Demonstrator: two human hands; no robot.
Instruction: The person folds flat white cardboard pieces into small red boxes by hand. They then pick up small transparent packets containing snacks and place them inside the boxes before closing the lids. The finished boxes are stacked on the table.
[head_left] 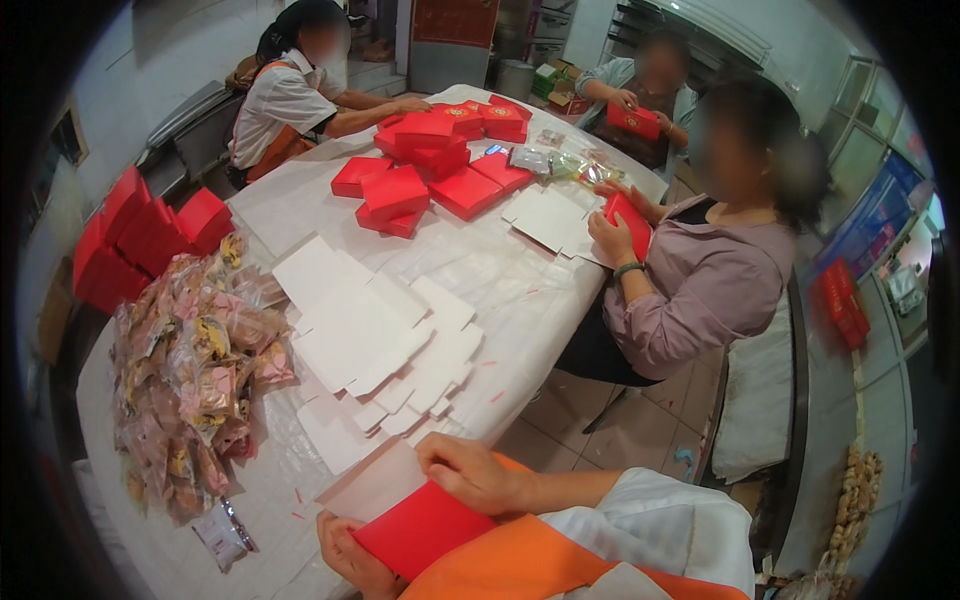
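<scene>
Close to my body at the lower edge, a partly folded carton [425,528] shows a red outer face and a pale inner flap. My left hand [352,556] has its fingers closed round the carton's left edge. At the flap's upper right, my right hand [472,474] pinches the card with bent fingers. Just beyond my hands lies a loose stack of flat, white-sided carton blanks [350,320], fanned toward me. To its left rises a heap of small clear-wrapped packets [200,370], and one silvery sachet [224,535] sits at the heap's near end.
Finished red boxes [425,150] are piled mid-table, with more red boxes [150,235] stacked at the left edge. A co-worker on the right folds a red carton [628,225] beside white blanks [552,218]. Two other people work at the far side of the white-covered table [530,290].
</scene>
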